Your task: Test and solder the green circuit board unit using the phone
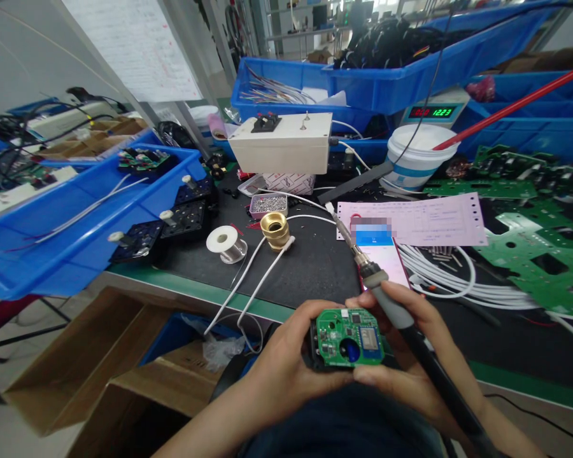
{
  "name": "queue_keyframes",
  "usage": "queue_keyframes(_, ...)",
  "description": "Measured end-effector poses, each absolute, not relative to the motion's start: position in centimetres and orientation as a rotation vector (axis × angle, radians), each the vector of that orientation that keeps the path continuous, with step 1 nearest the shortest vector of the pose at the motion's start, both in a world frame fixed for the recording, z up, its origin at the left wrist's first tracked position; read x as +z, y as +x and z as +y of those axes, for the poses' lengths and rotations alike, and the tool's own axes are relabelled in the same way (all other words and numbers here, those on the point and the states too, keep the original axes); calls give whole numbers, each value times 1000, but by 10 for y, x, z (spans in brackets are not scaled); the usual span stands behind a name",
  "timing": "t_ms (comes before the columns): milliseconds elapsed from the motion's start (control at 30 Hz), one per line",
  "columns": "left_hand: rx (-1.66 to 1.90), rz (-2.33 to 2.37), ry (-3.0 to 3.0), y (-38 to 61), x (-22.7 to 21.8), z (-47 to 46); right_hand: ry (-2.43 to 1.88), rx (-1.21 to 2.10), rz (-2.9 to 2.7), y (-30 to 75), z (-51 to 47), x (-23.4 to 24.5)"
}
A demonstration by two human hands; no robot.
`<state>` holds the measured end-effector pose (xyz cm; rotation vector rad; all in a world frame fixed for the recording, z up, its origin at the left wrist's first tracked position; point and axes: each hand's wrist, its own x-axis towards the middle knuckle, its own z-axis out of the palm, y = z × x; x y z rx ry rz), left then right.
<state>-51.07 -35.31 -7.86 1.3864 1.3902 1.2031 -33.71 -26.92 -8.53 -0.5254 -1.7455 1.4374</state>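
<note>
My left hand (284, 350) is closed round the left side of a green circuit board (332, 334) seated in a black housing, component side up. My right hand (413, 375) has a soldering iron (392, 304) resting between thumb and forefinger, its tip pointing away from me. Fingers of that same hand also press on the right edge of the board. Just beyond lies a phone (386, 257) with a lit screen, partly behind the iron. A brass fitting (277, 235) with white cables and a spool of solder wire (226, 245) stand to the left.
Black housings (186, 216) sit by a blue bin (90, 210) at left. A beige switch box (281, 143), a white tub (417, 159) and a printed sheet (434, 219) are farther back. Green boards (544, 254) and coiled white cable (458, 289) lie right. Cardboard boxes (143, 388) stand below the table edge.
</note>
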Motion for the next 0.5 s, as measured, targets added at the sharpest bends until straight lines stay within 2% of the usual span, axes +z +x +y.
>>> queue_keyframes(300, 1220, 1238, 1229, -512, -88, -354, -461, 1631, -1384, -346, -277, -103)
queue_keyframes(500, 1273, 1090, 1014, -511, -96, -357, -483, 1584, -1309, -353, -282, -104)
